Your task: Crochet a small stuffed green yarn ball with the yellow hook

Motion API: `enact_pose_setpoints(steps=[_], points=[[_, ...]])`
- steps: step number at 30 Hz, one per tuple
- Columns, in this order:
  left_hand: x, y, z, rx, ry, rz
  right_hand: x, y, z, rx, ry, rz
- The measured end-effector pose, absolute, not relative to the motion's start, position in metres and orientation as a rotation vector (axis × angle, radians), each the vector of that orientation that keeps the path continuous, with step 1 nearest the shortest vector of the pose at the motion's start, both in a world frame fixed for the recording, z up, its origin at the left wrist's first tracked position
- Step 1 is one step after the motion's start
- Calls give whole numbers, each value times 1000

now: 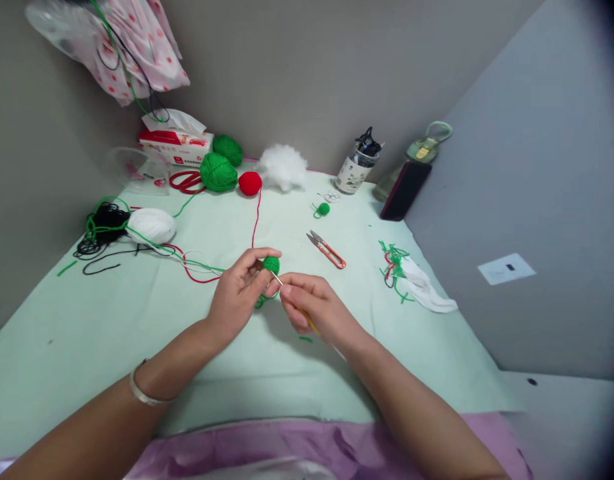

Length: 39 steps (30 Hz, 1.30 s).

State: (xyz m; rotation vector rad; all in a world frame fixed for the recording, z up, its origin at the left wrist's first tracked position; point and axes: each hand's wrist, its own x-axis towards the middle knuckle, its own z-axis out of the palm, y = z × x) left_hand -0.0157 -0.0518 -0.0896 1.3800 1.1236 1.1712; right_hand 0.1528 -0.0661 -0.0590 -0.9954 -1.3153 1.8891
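My left hand (pixel 239 291) pinches a small green crocheted piece (pixel 271 265) above the pale green table cover (pixel 137 320). My right hand (pixel 311 305) is closed on a thin crochet hook (pixel 277 279) whose metal tip touches the green piece. Green yarn (pixel 201 266) trails left from the piece across the table, beside a red strand (pixel 257 220) running up to a red yarn ball (pixel 249 183).
Orange-handled thread snips (pixel 327 250) lie just beyond my hands. Green yarn balls (pixel 219 172), a white skein (pixel 151 225), black yarn (pixel 104 223), white stuffing (pixel 283 167), a tissue box (pixel 177 145), red scissors (pixel 185 181), a jar (pixel 355 170), a phone (pixel 405 190) and yarn scraps (pixel 397 263) surround them.
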Motion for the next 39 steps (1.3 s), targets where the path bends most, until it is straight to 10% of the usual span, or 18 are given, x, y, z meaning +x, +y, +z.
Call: enact_pose_setpoints(steps=[11, 39], points=[[-20, -37, -97, 1096, 1038, 1273, 161, -62, -66, -617, -998, 2619], [-18, -46, -90, 1423, 1189, 1109, 164, -55, -66, -867, -1107, 2120]])
